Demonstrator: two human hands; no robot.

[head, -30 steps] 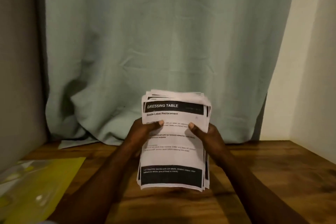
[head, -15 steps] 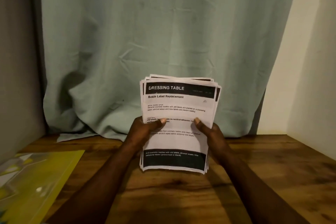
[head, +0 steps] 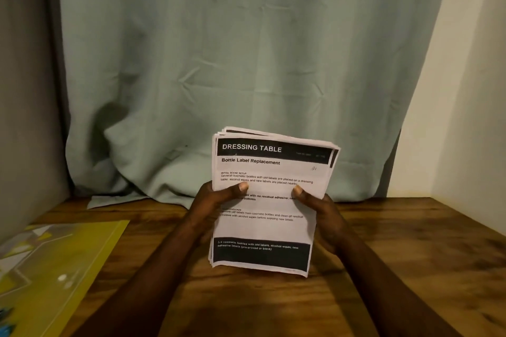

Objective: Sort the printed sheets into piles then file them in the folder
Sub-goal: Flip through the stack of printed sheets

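Sheets [head: 269, 208]: one thick stack of printed paper, held up tilted above the wooden table [head: 410, 254], bottom edge close to the tabletop; contact not clear. Top page headed "DRESSING TABLE", subhead "Bottle Label Replacement", black bands at top and bottom. Left hand [head: 212, 208] grips the stack's left edge, thumb lying across the front page. Right hand [head: 320, 213] grips the right edge the same way, thumb on the front. Yellow folder [head: 63, 262] lies flat on the table, well apart to the left. Green curtain [head: 246, 63] hangs behind.
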